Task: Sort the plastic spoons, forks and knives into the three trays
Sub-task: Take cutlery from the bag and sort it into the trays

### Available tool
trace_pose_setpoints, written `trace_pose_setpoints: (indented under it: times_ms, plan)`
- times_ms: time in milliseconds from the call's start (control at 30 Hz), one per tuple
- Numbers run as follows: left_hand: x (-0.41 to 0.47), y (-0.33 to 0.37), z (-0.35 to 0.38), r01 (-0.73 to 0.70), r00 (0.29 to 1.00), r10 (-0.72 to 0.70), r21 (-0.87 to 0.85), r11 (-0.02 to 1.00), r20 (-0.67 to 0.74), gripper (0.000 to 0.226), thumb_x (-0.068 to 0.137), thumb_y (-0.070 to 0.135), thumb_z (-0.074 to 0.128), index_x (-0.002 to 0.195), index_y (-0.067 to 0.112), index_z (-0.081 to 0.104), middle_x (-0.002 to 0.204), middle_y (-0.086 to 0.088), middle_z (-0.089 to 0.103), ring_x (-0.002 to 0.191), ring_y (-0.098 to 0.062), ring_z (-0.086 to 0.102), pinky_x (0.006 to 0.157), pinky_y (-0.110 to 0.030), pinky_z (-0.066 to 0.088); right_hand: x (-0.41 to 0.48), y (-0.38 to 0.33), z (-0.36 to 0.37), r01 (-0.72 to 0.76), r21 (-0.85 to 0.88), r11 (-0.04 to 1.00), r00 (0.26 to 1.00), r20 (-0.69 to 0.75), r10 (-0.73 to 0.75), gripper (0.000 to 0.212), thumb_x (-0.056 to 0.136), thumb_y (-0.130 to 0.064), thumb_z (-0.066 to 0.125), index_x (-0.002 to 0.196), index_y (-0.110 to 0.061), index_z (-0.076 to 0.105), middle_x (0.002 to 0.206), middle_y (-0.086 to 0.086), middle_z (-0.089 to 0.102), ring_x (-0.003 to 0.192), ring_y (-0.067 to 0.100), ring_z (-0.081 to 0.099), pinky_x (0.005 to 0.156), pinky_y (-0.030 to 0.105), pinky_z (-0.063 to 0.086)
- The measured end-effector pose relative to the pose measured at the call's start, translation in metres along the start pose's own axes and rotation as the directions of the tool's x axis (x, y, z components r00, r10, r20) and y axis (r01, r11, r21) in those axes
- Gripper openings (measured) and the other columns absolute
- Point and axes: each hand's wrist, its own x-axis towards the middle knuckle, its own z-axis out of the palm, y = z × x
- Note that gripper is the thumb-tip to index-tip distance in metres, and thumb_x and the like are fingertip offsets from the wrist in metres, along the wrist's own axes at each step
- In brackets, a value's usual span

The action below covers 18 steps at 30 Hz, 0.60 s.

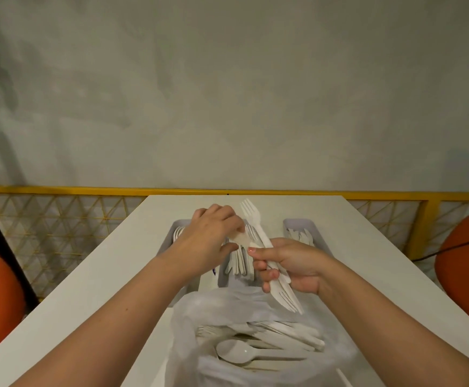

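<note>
- Tray at left [171, 233] holds white cutlery, mostly hidden behind the left hand [213, 236].
- Thumb and fingertips of the left hand pinch a white plastic handle [239, 239] above the middle tray [223, 270].
- Plastic bag [199, 317] of loose spoons and forks lies nearest.
- Fingers of the right hand [294, 263] curl around a bundle of forks [274, 268].
- Right tray [290, 223] holds more white pieces.

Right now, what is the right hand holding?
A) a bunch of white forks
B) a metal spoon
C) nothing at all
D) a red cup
A: the right hand curls its fingers round several white forks, tines sticking out past both ends of the fist, while the left hand pinches a white piece beside them.
</note>
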Motion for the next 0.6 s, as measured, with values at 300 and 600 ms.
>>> trace_pose_setpoints:
  times_ms: [300,600]
  plan:
    - [-0.008,0.007,-0.002,-0.031,0.986,0.049,-0.112,0.993,0.162,0.025,0.095,0.023,0.051,0.114,0.017,0.065,0.1,-0.001,0.049,0.089,-0.019,0.054,0.071,-0.025,0.034,-0.017,-0.003,-0.006,-0.067,0.104,0.992,0.994,-0.074,0.075,0.033,0.099,-0.038,0.036,0.086,-0.013,0.053,0.054,0.003,0.049,0.031,0.008,0.036,0.042,0.02,0.042]
    - [-0.015,0.0,-0.013,0.1,0.967,-0.045,-0.209,0.973,0.253,0.022,0.099,0.019,0.04,0.098,0.014,0.062,0.082,0.004,0.047,0.078,-0.015,0.045,0.075,-0.028,0.039,-0.032,-0.004,-0.015,-0.039,0.111,0.993,0.974,-0.218,0.062,0.03,0.099,-0.031,0.041,0.081,-0.009,0.051,0.056,0.004,0.048,0.027,0.008,0.032,0.035,0.018,0.038]
